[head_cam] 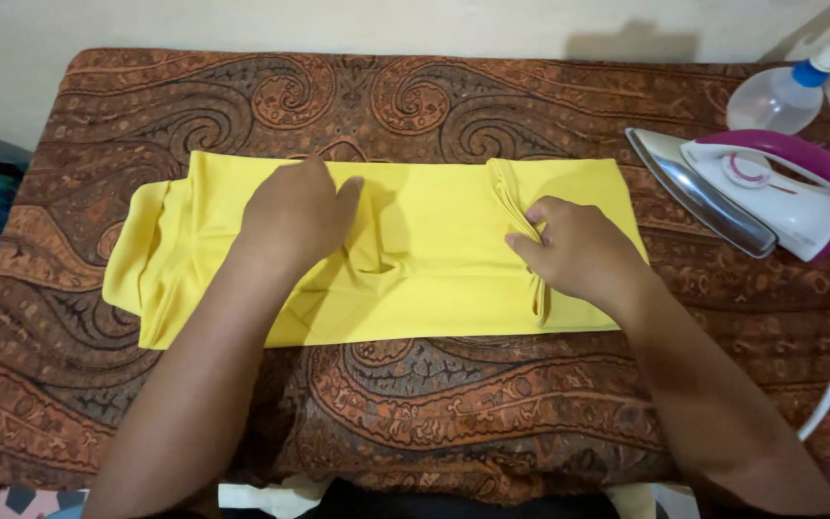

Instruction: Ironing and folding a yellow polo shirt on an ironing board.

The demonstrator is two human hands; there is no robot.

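Centre of the frame: folded yellow garment lies flat on the paisley-covered counter, long axis running left to right, rolled edge at frame left. Left hand rests palm down, fingers spread, likely pinning the cloth flat. Right hand pinches a bunched seam, probably to draw it straight. Iron parked at right, soleplate tilted off the fabric; spray bottle behind it.

No pkgs, labels, signs or screens in view.
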